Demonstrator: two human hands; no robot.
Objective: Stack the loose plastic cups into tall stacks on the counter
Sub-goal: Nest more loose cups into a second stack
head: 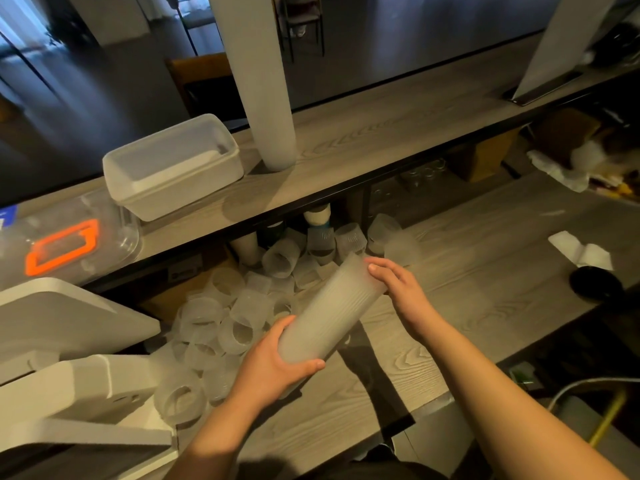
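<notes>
Frosted cup stack (330, 311) between two hands.

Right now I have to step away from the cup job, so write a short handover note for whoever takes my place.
Left hand grips the near end of a short stack of cups, held tilted above the counter. Right hand holds its far end.
Done: one tall stack stands upright on the upper shelf.
Left: many loose cups lie heaped on the counter, left of the hands and back under the shelf. Keep adding them to the held stack, then stand it up.
</notes>
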